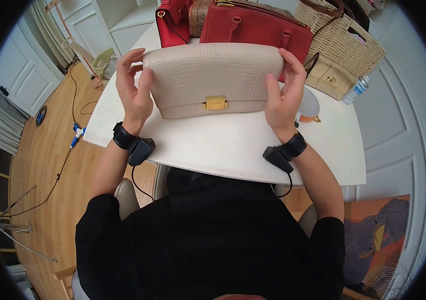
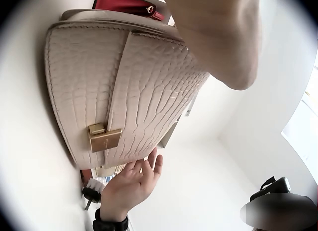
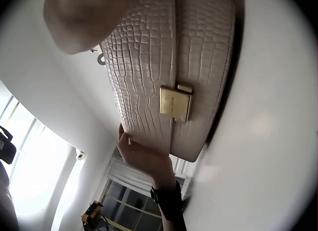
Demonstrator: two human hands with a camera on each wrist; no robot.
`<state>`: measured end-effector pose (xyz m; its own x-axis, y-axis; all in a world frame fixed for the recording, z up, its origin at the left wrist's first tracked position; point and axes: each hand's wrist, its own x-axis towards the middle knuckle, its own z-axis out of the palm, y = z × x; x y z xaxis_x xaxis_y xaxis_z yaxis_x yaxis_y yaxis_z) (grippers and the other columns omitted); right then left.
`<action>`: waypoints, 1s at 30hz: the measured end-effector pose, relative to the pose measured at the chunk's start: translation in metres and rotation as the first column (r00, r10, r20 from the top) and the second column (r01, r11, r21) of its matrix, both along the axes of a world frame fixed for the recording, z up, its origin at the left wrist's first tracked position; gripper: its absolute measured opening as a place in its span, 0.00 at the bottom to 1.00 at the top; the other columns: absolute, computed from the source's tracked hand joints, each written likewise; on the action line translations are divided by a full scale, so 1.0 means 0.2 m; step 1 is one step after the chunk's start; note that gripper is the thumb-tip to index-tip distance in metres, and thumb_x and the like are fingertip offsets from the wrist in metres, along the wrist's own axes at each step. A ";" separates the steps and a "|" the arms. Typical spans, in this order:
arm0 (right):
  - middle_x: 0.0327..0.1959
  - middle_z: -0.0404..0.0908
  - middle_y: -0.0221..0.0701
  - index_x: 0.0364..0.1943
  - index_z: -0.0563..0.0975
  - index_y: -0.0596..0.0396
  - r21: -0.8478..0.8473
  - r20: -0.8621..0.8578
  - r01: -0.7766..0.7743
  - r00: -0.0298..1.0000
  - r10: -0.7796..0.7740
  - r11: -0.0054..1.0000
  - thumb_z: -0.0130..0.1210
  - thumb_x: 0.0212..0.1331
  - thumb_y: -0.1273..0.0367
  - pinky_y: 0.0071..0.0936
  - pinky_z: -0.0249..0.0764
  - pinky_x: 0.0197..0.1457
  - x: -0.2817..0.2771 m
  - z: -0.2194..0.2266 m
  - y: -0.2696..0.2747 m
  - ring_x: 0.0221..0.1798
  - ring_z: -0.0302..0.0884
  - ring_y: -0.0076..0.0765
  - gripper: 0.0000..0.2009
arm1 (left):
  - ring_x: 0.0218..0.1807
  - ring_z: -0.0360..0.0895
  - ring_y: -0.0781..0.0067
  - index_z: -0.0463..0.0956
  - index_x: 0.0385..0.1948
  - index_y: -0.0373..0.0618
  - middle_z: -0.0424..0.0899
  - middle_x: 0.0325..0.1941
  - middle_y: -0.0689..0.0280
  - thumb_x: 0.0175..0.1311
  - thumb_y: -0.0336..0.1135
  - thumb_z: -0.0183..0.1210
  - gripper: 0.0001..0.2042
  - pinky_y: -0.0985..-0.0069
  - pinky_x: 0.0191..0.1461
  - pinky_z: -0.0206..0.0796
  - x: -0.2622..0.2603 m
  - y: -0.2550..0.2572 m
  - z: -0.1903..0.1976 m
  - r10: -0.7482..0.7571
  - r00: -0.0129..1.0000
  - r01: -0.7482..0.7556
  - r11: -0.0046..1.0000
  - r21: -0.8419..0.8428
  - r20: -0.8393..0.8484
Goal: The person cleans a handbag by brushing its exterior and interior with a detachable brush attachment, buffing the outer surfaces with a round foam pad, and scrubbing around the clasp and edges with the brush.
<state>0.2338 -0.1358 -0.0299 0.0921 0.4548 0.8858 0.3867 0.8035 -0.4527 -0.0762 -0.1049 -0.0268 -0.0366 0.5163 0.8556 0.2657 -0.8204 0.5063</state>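
A cream crocodile-embossed clutch bag (image 1: 213, 75) stands upright on the white table (image 1: 208, 150), its flap down. Low on its front is a gold clasp (image 1: 215, 103), also plain in the right wrist view. My left hand (image 1: 135, 97) holds the bag's left end, thumb at the front and fingers round the side. At the opposite end my right hand (image 1: 284, 102) holds it the same way, thumb on the front face. The fingertips behind the bag are partly hidden. In the left wrist view, the right hand (image 2: 130, 187) shows beside the bag's far end.
Behind the clutch stand a red handbag (image 1: 253, 30), a smaller red bag (image 1: 172, 25) and a woven straw bag (image 1: 343, 37). A small beige bag (image 1: 325, 80) and a spray can (image 1: 356, 90) stand at the right. A grey rounded object (image 1: 310, 102) lies near my right hand.
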 end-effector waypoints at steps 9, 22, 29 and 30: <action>0.66 0.73 0.47 0.72 0.61 0.65 -0.337 -0.216 -0.167 0.971 0.097 0.927 0.44 0.79 0.61 0.32 0.65 0.72 -0.04 -0.02 -0.03 0.68 0.72 0.38 0.26 | 0.60 0.71 0.71 0.67 0.65 0.39 0.74 0.58 0.59 0.71 0.33 0.54 0.21 0.71 0.60 0.64 0.02 -0.01 -0.02 -0.040 0.990 0.038 0.999 0.020 0.132; 0.48 0.75 0.31 0.73 0.65 0.60 -0.284 -0.208 -0.109 0.977 0.050 0.953 0.34 0.83 0.55 0.23 0.62 0.58 -0.01 0.00 -0.02 0.49 0.68 0.23 0.27 | 0.60 0.76 0.66 0.73 0.60 0.38 0.80 0.57 0.58 0.82 0.54 0.28 0.31 0.68 0.70 0.62 0.08 -0.03 0.02 -0.200 0.963 0.250 0.914 -0.319 0.181; 0.34 0.67 0.23 0.66 0.71 0.58 -0.290 -0.186 -0.141 0.979 0.089 0.947 0.41 0.74 0.62 0.19 0.55 0.39 0.00 0.04 -0.04 0.33 0.56 0.16 0.22 | 0.57 0.78 0.67 0.74 0.56 0.37 0.81 0.53 0.57 0.80 0.52 0.31 0.29 0.70 0.66 0.65 0.02 -0.01 -0.01 -0.303 0.933 0.350 0.891 -0.290 0.197; 0.34 0.67 0.23 0.66 0.71 0.58 -0.290 -0.186 -0.140 0.979 0.088 0.947 0.41 0.74 0.62 0.19 0.55 0.39 0.01 0.04 -0.03 0.33 0.56 0.16 0.22 | 0.57 0.78 0.67 0.74 0.55 0.36 0.81 0.53 0.57 0.79 0.51 0.32 0.28 0.71 0.66 0.66 0.02 -0.01 0.00 -0.332 0.925 0.374 0.884 -0.281 0.186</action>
